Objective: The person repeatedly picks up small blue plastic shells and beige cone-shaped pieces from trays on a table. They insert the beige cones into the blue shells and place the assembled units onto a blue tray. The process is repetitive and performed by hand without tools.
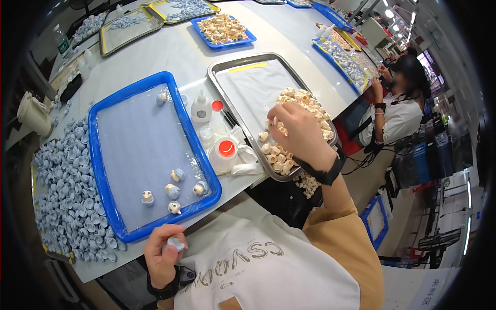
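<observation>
My left hand (pixel 161 251) is at the table's near edge, closed around a small pale blue cap (pixel 174 243). My right hand (pixel 295 132) reaches over the metal tray (pixel 243 77) and pinches at the heap of cream-coloured small parts (pixel 305 106) in it; whether a part is between the fingers I cannot tell. Between the hands lies a blue tray (pixel 103 155) lined with clear film, holding several assembled blue-and-cream pieces (pixel 173 191). A large pile of loose blue caps (pixel 70 191) lies left of the blue tray.
A white squeeze bottle (pixel 201 107), a red-lidded round pot (pixel 226 150) and white cloth sit between the trays. More trays of parts stand at the far side. Another person (pixel 398 111) sits working at the right. A white jug (pixel 32 112) stands far left.
</observation>
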The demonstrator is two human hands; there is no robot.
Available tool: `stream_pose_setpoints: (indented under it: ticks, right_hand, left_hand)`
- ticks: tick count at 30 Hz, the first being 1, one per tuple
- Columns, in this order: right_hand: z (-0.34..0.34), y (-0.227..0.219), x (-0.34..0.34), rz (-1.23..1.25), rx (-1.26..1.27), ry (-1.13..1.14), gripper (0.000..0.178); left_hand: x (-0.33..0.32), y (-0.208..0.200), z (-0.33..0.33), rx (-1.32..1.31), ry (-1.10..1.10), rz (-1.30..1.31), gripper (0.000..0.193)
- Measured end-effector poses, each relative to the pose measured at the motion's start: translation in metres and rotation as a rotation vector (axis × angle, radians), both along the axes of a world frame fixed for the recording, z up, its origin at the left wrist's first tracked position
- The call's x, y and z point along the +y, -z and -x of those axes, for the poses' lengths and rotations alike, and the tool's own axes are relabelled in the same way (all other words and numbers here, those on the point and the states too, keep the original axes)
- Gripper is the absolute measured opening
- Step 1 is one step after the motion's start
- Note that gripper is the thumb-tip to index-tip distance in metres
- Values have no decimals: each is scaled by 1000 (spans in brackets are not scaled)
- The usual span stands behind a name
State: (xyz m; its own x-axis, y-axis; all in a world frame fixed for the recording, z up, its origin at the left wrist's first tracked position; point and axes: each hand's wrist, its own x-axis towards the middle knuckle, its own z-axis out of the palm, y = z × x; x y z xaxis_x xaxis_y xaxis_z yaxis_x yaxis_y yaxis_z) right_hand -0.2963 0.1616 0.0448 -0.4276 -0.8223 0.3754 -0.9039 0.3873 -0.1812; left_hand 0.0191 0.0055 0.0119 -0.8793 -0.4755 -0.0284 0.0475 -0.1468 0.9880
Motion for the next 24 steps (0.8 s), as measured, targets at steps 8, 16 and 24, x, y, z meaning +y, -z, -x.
stream_pose_setpoints:
  ticks: [8, 16, 24]
  right_hand:
    - [-132, -17, -37, 259, -452, -857, 21]
    - [-161, 4, -65, 594, -494, -687, 34]
    - [-149, 0, -55, 471, -363, -631, 38]
  left_hand:
    - [1, 0, 11, -41, 247, -54, 41]
    - [6, -2, 7, -10, -116, -75, 58]
    - [-4, 9, 7, 70, 172, -185, 45]
